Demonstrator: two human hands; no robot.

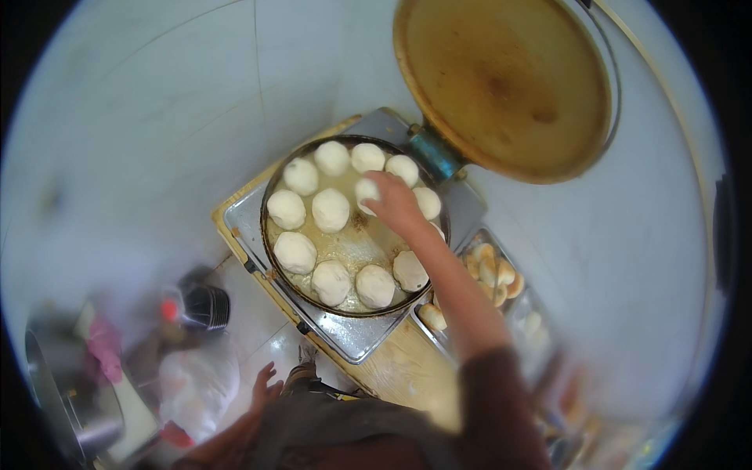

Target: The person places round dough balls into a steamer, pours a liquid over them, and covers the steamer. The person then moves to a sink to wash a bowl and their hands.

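My right hand (392, 201) reaches over a round, oiled griddle pan (264, 235) and has its fingers around a white dough ball (366, 194) near the middle; whether that ball rests on the pan cannot be told. Several more dough balls ring the pan's edge, and one (331, 210) sits just left of the held one. My forearm hides part of the pan's right side. Away from the pan, my left hand (265, 385) hangs low beside my body, fingers apart, holding nothing.
The griddle's round hinged lid (505, 82) stands raised at upper right. A metal tray (358, 352) lies under the pan on a wooden table (399, 364). Browned buns (493, 270) fill trays on the right. A metal pot (76, 382) and a plastic bag (200, 388) are at lower left.
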